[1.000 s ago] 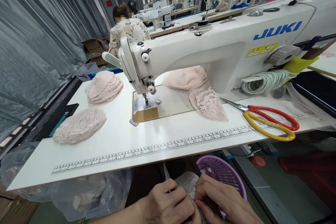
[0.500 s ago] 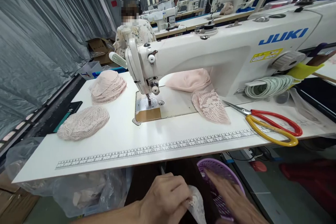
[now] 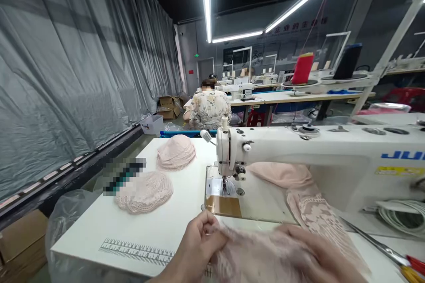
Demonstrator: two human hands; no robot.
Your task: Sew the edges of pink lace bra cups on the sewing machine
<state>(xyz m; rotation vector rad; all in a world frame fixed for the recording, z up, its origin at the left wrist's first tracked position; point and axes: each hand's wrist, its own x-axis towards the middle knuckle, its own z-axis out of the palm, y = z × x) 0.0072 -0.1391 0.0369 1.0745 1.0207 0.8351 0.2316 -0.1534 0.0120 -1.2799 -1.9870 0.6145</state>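
My left hand [image 3: 195, 241] pinches the left edge of a pale pink lace piece [image 3: 262, 256] that lies on the white sewing table [image 3: 166, 225] near its front edge. My right hand [image 3: 318, 252] rests on top of the same lace piece, fingers curled over it. Both hands sit just in front of the white sewing machine [image 3: 299, 159], below its needle and metal plate [image 3: 223, 188]. A brown cardboard patch [image 3: 223, 206] lies beside the plate.
Two stacks of pink lace cups lie at left [image 3: 144, 192] and further back [image 3: 175, 152]. More pink fabric [image 3: 282, 173] and a lace strip [image 3: 315, 214] lie under the machine arm. Scissors [image 3: 398, 261] are at right. A person [image 3: 208, 108] sits at another machine behind.
The view has tilted up. Both hands have come up from below the table edge, by the purple basket, onto the tabletop, bringing a pink lace piece with them.
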